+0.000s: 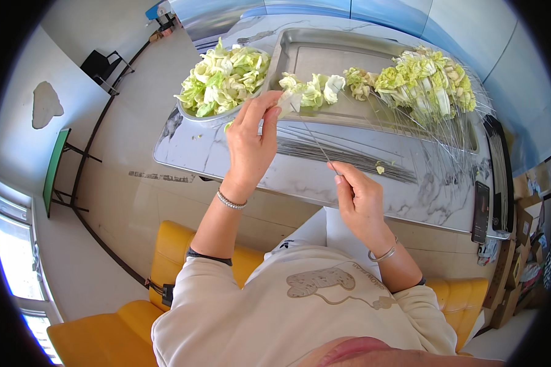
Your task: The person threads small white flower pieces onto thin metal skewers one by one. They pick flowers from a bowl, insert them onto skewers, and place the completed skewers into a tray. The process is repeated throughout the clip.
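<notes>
My left hand [255, 137] pinches a pale cabbage-like leaf piece [288, 103] between thumb and fingers. A thin metal skewer [314, 138] runs from that leaf down to my right hand [357, 197], whose thumb and fingers grip its lower end. Behind the held leaf, several leaf pieces [316, 91] lie in a row on the near side of a metal tray [330, 55]. Left of the tray stands a bowl [211, 120] heaped with loose leaves [229, 73]. Skewers threaded with leaves [429, 87] are piled at the tray's right end. Bare skewers [349, 153] lie in front of the tray.
The marble-patterned table [202, 149] has a bent-looking near edge close to my body. A smartphone [480, 212] and a black case [498, 174] lie at its right end. Yellow seats [133, 321] are beside me, and cardboard boxes [525, 220] stand at the right.
</notes>
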Motion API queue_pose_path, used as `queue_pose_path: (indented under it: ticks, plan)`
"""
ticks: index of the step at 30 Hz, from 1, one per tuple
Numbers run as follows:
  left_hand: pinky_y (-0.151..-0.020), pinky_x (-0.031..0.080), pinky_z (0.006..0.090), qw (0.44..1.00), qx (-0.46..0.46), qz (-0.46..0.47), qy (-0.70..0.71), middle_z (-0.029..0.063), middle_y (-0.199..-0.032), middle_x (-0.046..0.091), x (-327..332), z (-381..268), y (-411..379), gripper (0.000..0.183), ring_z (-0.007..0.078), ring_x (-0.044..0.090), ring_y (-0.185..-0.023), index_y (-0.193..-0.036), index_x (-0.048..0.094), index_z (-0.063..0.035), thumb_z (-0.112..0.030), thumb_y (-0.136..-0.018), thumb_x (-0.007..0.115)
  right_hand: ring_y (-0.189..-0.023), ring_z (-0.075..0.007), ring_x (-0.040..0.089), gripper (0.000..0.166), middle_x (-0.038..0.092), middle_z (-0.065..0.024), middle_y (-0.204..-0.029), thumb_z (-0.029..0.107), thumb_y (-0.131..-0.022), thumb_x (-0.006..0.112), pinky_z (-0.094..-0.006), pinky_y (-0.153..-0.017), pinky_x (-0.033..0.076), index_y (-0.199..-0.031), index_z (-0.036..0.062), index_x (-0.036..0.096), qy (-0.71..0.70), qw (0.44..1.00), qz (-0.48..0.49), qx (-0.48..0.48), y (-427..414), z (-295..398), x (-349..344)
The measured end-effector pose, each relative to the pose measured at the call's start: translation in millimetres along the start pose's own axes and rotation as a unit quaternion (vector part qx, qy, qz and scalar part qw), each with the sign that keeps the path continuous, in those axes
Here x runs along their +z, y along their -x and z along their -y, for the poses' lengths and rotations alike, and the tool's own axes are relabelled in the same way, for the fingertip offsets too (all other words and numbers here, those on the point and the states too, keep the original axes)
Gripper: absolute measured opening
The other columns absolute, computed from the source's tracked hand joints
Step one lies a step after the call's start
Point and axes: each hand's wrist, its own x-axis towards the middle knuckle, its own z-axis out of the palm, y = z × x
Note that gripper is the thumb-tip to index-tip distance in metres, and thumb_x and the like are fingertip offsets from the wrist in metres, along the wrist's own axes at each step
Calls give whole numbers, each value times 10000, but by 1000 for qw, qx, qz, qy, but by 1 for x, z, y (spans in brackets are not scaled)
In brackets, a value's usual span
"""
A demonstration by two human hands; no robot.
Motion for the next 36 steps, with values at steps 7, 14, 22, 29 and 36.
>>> queue_pose_path:
  ticks: [7,14,22,29,36]
  plan:
    - [-691,501,287,999,36,36,6,104,-911,656,1,0,5,177,217,627,-775,-1023,627,-15,67,-869,600,-610,-152,540,219,683,-108,-916,-6,-910,541,-263,-568,450,-1111,-11,630,-10,1000,-20,-15,3,-5,2]
    - [-697,503,312,998,55,27,23,108,-928,656,16,-5,24,197,248,624,-786,-1026,626,-23,78,-864,578,-605,-234,588,210,666,-166,-917,12,-923,538,-312,-589,476,-1121,4,608,-32,999,0,38,1,1,1]
    - [-718,503,302,1000,7,7,8,106,-938,659,20,-3,34,169,234,627,-792,-1023,628,-16,63,-881,580,-517,-156,418,197,503,-90,-636,37,-946,511,-288,-514,375,-1118,35,606,-35,996,32,71,25,-13,0]
    - [-682,507,353,997,-3,70,33,107,-914,656,17,-10,51,257,287,627,-793,-1075,629,-57,38,-837,617,-526,-74,332,203,411,-18,-609,35,-950,494,-247,-492,305,-1113,19,615,-82,991,13,100,36,-28,4]
    - [-744,518,343,986,-100,-102,-80,115,-945,668,-52,20,52,215,247,634,-825,-1032,677,-21,34,-829,635,-595,-35,402,206,510,20,-740,25,-962,476,-199,-528,337,-1111,-4,615,-148,978,-28,142,47,-41,-4]
